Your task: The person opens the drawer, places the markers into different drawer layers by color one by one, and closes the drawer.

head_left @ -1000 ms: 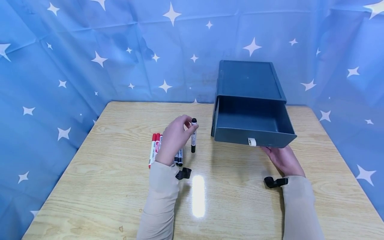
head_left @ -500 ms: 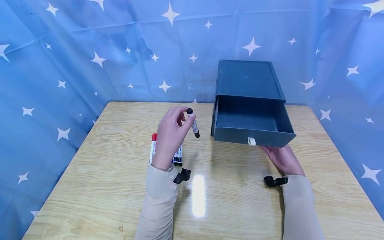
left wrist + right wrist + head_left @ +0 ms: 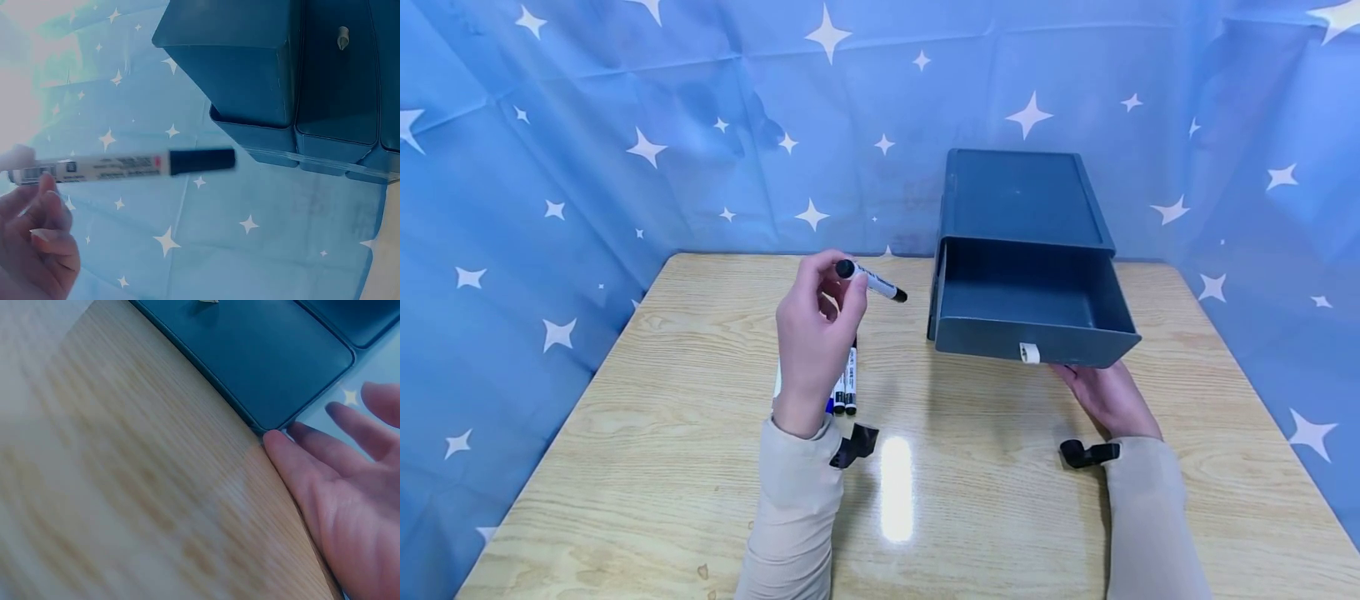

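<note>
My left hand [image 3: 815, 342] pinches a whiteboard marker [image 3: 878, 283] between thumb and fingertips, above the table. The marker has a white barrel and black ends; in the left wrist view it lies nearly level, its black cap [image 3: 203, 160] pointing toward the cabinet. That dark blue drawer cabinet [image 3: 1022, 200] stands at the back right, its top drawer [image 3: 985, 333] pulled out and bare inside. Below the drawer's right front, my right hand [image 3: 1108, 402] is partly hidden in the head view. The right wrist view shows its fingers [image 3: 300, 459] extended at the cabinet's lower corner.
Several more markers [image 3: 850, 379] lie side by side on the wooden table [image 3: 647, 467], mostly covered by my left hand and wrist. The drawer front carries a white pull tab [image 3: 1030, 353]. A blue star-patterned cloth [image 3: 760, 100] hangs behind.
My left hand has lifted the marker up and leftward from near the table, turning it from upright to nearly level. The right hand and the drawer have stayed put.
</note>
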### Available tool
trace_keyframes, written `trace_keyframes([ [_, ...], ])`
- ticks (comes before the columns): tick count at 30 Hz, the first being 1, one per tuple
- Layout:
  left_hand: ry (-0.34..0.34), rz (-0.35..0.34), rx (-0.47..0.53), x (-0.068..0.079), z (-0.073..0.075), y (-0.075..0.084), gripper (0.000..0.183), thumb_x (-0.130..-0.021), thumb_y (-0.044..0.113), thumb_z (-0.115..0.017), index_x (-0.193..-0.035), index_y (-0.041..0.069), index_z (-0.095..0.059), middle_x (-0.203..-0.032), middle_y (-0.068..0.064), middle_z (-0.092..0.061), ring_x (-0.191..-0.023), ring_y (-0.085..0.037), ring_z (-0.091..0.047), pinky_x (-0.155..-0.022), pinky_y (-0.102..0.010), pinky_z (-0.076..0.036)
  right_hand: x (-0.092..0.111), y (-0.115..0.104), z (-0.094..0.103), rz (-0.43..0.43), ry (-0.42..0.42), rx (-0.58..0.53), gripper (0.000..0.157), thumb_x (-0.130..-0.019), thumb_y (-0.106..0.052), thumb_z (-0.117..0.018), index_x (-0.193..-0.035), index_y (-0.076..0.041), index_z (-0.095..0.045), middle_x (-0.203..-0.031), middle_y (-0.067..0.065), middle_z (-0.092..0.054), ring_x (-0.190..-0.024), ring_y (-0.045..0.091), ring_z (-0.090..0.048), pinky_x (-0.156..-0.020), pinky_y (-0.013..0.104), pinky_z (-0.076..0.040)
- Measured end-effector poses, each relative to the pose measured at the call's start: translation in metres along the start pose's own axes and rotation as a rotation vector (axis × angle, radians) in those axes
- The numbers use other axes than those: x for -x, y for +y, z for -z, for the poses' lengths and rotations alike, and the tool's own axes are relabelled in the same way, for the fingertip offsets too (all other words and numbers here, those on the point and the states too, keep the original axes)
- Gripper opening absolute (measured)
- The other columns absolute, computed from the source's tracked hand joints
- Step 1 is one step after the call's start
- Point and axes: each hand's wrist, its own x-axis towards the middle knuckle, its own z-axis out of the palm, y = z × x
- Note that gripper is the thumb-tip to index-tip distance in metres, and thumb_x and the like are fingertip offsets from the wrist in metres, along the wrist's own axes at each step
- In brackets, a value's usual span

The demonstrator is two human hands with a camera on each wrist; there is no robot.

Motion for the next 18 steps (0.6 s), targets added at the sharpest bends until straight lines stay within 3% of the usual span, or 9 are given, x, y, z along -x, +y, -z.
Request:
trace_keyframes([
  [11,0.103,-0.063,0.116,0.0,0.003,0.008,0.025,-0.085,0.016,-0.054,-0.103,0.0,-0.048,-0.078,-0.002,-0.055,-0.061,-0.013,-0.049,-0.048,-0.021,-0.036,-0.001,-0.001,-0.001,0.005,0.003,0.017,0.047,-0.098,-0.022,-0.031,-0.142,-0.031,-0.016,-0.146,0.007,-0.014,-0.13,0.022,-0.025,-0.097,0.036,-0.031],
  [18,0.037,-0.039,0.214,0.003,-0.003,0.014,0.023,-0.085,0.012,-0.055,-0.104,0.001,-0.049,-0.082,-0.004,-0.061,-0.063,-0.015,-0.052,-0.048,-0.023,-0.038,0.0,0.0,0.0,0.004,0.0,0.006,0.047,-0.098,-0.022,-0.031,-0.142,-0.03,-0.017,-0.146,0.008,-0.014,-0.13,0.021,-0.025,-0.098,0.037,-0.03],
])
